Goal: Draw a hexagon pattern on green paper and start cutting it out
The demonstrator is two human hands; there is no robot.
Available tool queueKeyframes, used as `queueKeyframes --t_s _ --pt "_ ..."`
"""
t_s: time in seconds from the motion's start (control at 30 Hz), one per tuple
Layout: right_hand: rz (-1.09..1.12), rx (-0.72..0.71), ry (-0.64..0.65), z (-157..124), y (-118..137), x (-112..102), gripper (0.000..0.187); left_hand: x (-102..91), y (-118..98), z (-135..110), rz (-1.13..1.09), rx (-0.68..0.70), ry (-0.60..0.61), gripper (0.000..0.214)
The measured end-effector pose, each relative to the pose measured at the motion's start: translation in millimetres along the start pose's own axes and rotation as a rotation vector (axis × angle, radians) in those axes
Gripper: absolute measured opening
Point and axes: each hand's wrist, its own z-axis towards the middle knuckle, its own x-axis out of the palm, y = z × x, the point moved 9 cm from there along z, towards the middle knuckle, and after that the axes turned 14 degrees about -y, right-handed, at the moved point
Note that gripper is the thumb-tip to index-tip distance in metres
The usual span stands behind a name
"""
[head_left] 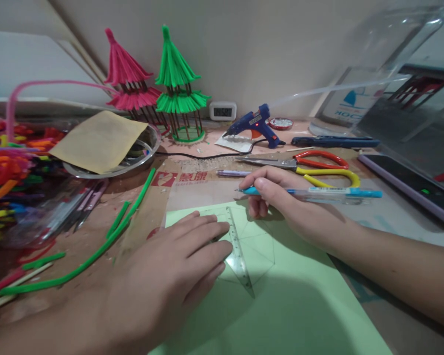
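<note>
My left hand (177, 261) lies flat, fingers stretched out, pressing a clear triangular ruler (239, 254) onto a light green paper sheet (281, 305). Pencil lines show on the paper beside the ruler. My right hand (277, 197) is closed around a blue and clear pen (318, 193), held sideways with its tip pointing left, just above the paper's far edge. The two hands are a short gap apart, with the ruler between them.
Red and yellow scissors (318, 165), a blue glue gun (257, 125), a purple pen (233, 173) and a phone (410, 185) lie behind. Pink (128, 79) and green (177, 81) pagoda models stand at the back. Green pipe cleaners (107, 241), a metal bowl (148, 148) and coloured sticks lie left.
</note>
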Motion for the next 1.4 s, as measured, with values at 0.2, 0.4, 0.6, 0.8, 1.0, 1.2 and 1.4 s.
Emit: queueKeyframes --t_s 0.2,0.4,0.6,0.8,1.0,1.2,1.4 --pt "-0.001 -0.017 -0.007 -0.1 -1.9 -0.7 0.026 0.3 -1.1 0.7 0.016 0.013 -0.004 0.032" --pt "0.026 -0.021 0.009 0.1 -0.9 0.5 0.026 -0.4 -0.9 0.4 0.016 0.032 -0.004 0.031" --pt "0.016 -0.016 0.011 -0.7 -1.5 -0.5 0.026 0.0 -1.9 0.3 0.028 0.031 -0.007 0.031" --pt "0.011 -0.013 0.011 -0.4 -2.3 0.0 0.027 1.0 -0.2 0.0 0.017 0.030 0.006 0.030" --pt "-0.012 -0.017 0.008 0.8 -1.8 0.7 0.025 -1.0 2.8 0.5 0.001 0.024 -0.003 0.029" --pt "-0.014 -0.031 0.008 0.1 -0.2 0.7 0.024 -0.3 1.3 0.0 -0.003 0.019 -0.005 0.028" --pt "-0.020 -0.011 -0.008 0.3 -0.5 -0.6 0.022 0.3 -1.7 0.6 0.006 0.020 -0.003 0.030"
